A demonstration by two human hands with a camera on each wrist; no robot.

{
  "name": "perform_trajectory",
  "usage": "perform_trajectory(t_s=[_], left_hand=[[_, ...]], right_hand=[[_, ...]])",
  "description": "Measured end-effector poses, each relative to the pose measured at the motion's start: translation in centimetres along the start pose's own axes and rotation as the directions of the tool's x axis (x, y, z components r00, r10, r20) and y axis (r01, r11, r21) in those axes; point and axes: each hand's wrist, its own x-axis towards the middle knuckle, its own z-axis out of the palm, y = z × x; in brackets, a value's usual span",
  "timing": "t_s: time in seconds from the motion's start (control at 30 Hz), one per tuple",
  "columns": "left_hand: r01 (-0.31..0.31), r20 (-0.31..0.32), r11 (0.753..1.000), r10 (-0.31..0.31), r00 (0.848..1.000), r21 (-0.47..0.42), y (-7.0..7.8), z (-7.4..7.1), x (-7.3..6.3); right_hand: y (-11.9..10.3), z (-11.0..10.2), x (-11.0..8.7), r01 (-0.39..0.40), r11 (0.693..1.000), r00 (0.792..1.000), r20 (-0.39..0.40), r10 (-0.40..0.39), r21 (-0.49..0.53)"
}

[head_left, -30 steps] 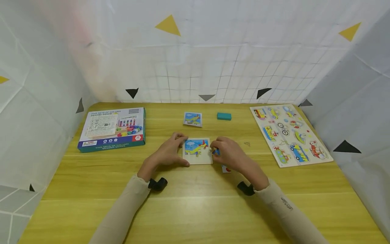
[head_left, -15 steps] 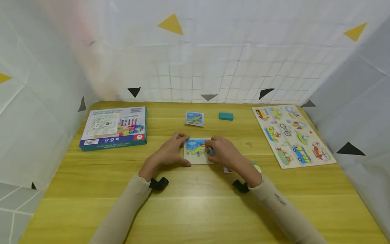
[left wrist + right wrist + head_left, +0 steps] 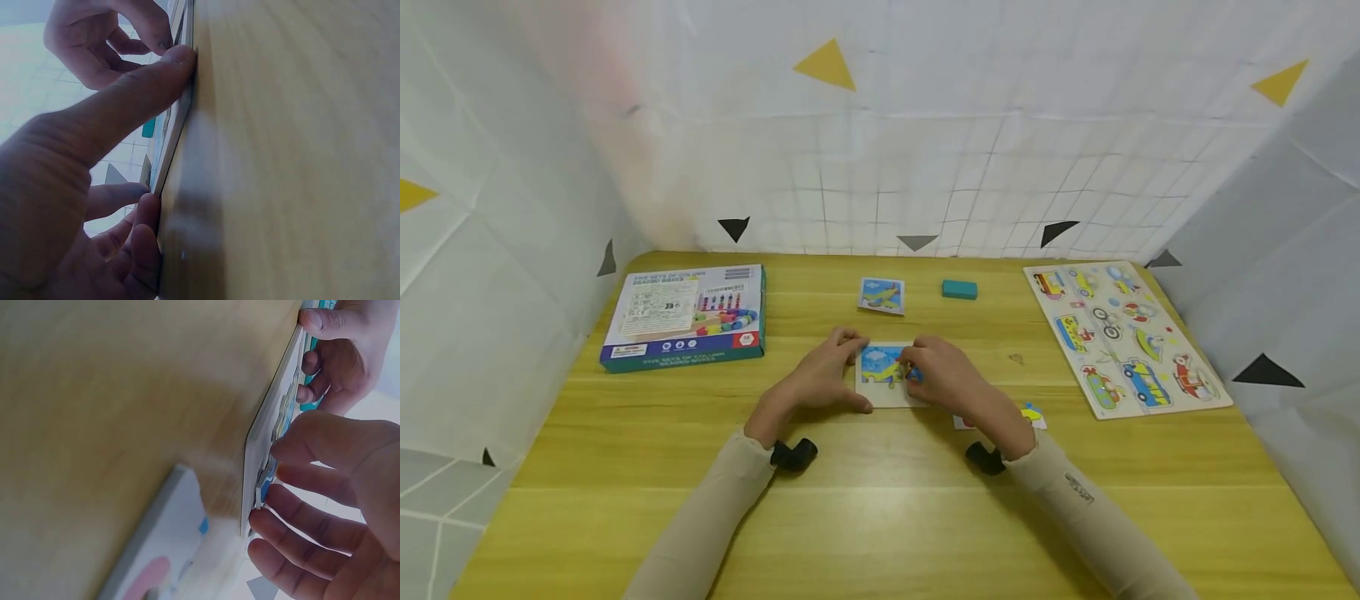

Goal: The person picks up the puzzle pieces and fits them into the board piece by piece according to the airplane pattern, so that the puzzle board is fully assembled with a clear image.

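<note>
A small wooden jigsaw board (image 3: 880, 398) lies flat on the table, with part of an airplane picture (image 3: 877, 360) laid in it. My left hand (image 3: 822, 373) holds the board by its left side, thumb at the near corner and fingers at the far one. Over the board's right half, my right hand (image 3: 949, 377) pinches a blue jigsaw piece (image 3: 914, 374). From the right wrist view, this piece (image 3: 263, 487) sits low at the board's surface under the fingertips; whether it is seated cannot be told. The right hand hides much of the board's right side.
Loose jigsaw pieces (image 3: 1034, 414) lie around the right wrist, partly hidden. Behind the board are an airplane picture card (image 3: 882, 296) and a teal block (image 3: 959, 289). A beaded-boxes carton (image 3: 683, 317) stands left; a vehicle puzzle board (image 3: 1127, 337) lies right.
My right hand has moved left from the board's right edge onto its picture, carrying the blue jigsaw piece. The left hand keeps its hold. The view has shifted slightly.
</note>
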Motion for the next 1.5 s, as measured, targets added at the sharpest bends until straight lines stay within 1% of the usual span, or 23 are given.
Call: perform_trajectory(t_s=[0.17, 0.4, 0.5, 0.9, 0.97, 1.07, 1.17, 1.27, 1.37, 1.5], left_hand=[[0.003, -0.007, 1.000, -0.003, 1.000, 0.005, -0.1, 0.0, -0.1], [-0.003, -0.001, 1.000, 0.003, 1.000, -0.001, 0.0, 0.1, -0.1], [-0.004, -0.003, 1.000, 0.004, 1.000, -0.005, 0.0, 0.0, -0.1], [0.008, 0.011, 1.000, -0.008, 1.000, -0.003, 0.1, -0.1, 0.0], [0.008, 0.009, 1.000, -0.007, 1.000, -0.001, 0.1, 0.0, -0.1], [0.004, 0.006, 1.000, -0.004, 1.000, 0.003, 0.1, 0.0, -0.1], [0.004, 0.004, 1.000, -0.004, 1.000, 0.003, 0.1, 0.0, 0.0], [0.011, 0.004, 1.000, -0.011, 1.000, 0.001, 0.1, 0.0, 0.0], [0.013, 0.004, 1.000, -0.013, 1.000, 0.004, 0.1, 0.0, 0.0], [0.013, 0.006, 1.000, -0.013, 1.000, 0.014, 0.1, 0.0, 0.0]], right_hand=[[-0.1, 0.1, 0.3, 0.013, 1.000, 1.000, 0.000, -0.013, -0.013], [-0.2, 0.2, 0.5, 0.018, 1.000, 0.999, 0.027, -0.017, -0.023], [-0.3, 0.2, 0.5, 0.028, 0.999, 0.999, 0.027, -0.028, -0.017], [-0.6, 0.2, 0.4, 0.030, 0.999, 0.999, 0.019, -0.030, -0.018], [-0.6, -0.1, 0.3, 0.027, 1.000, 0.999, 0.031, -0.027, 0.000], [-0.5, -0.8, 0.0, 0.002, 0.998, 0.999, 0.041, -0.004, 0.055], [-0.3, -1.7, -0.4, -0.029, 0.993, 0.999, 0.025, 0.026, 0.112], [0.0, -2.4, -0.8, -0.033, 0.988, 0.999, -0.001, 0.034, 0.150], [0.2, -2.8, -1.2, -0.020, 0.989, 1.000, -0.022, 0.023, 0.150], [0.4, -3.0, -2.0, 0.004, 0.993, 0.999, -0.039, 0.001, 0.117]])
